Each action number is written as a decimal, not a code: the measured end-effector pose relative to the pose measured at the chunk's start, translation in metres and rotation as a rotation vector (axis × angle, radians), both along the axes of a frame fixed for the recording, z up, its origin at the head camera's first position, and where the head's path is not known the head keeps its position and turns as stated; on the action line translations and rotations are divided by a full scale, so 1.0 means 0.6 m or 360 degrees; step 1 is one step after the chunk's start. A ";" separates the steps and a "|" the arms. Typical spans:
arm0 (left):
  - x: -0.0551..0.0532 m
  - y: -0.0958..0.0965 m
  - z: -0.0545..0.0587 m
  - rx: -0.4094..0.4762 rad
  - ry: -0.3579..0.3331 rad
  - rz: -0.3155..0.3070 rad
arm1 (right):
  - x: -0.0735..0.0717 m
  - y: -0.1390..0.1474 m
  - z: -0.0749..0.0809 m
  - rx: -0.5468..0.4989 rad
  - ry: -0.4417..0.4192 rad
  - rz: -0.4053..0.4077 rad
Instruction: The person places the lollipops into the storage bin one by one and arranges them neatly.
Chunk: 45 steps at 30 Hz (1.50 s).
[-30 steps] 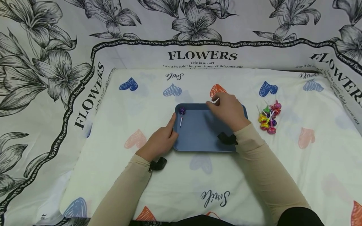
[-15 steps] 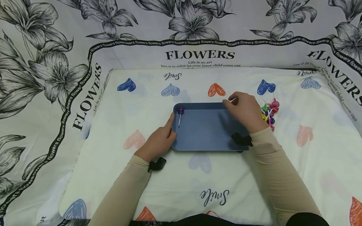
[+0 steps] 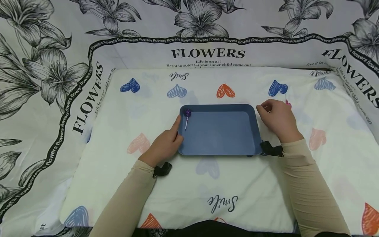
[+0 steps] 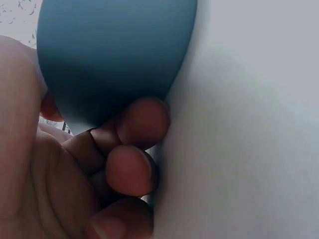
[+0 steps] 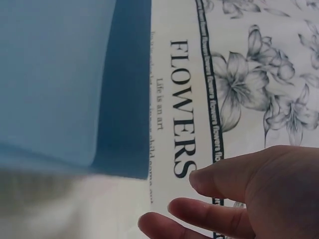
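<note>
A blue rectangular tray [image 3: 220, 131] lies on the pale heart-print cloth, with one purple lollipop [image 3: 187, 115] in its far-left corner, stick towards me. My left hand [image 3: 164, 144] holds the tray's left edge, index finger along the side; in the left wrist view its other fingers [image 4: 144, 122] curl against the outer wall. To the right of the tray hovers my right hand [image 3: 278, 120], holding nothing. Its thumb and fingers are apart in the right wrist view. Just past it shows a bit of a pink lollipop [image 3: 288, 104]; this hand hides the other lollipops.
The heart-print cloth [image 3: 142, 194] lies over a larger white cloth with black flower drawings [image 3: 204, 19]. A black wrist camera [image 3: 163, 169] sits on the left wrist and another wrist camera [image 3: 270, 148] on the right, close to the tray's near-right corner.
My right hand has moved from above the tray to the right, over the lollipop pile, covering most of it. The left hand and the purple lollipop keep their places.
</note>
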<state>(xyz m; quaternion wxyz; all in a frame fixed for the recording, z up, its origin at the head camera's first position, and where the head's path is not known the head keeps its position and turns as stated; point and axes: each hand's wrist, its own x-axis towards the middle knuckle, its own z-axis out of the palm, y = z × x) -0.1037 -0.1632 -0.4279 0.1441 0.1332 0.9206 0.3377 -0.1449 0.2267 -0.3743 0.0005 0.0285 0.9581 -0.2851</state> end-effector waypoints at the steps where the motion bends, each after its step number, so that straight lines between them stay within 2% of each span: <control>1: 0.000 0.000 0.000 0.0004 -0.0001 0.0000 | 0.001 0.003 -0.002 0.0013 -0.0008 0.0004; 15: -0.005 -0.003 -0.005 -0.0009 0.0035 -0.0028 | 0.022 0.041 -0.025 0.0099 -0.0102 0.0090; 22: -0.006 -0.003 -0.003 -0.0011 0.0022 -0.0027 | 0.036 0.051 -0.023 0.0168 -0.0165 0.0201; 30: -0.006 -0.003 -0.003 -0.0001 0.0037 -0.0033 | 0.045 0.067 -0.022 0.0302 -0.0277 0.0271; 39: -0.006 -0.003 -0.002 -0.0003 0.0006 -0.0027 | 0.051 0.075 -0.036 0.0270 -0.0243 0.0253; 45: -0.006 -0.001 -0.002 -0.0005 0.0005 -0.0021 | 0.051 0.074 -0.036 0.0252 -0.0206 0.0239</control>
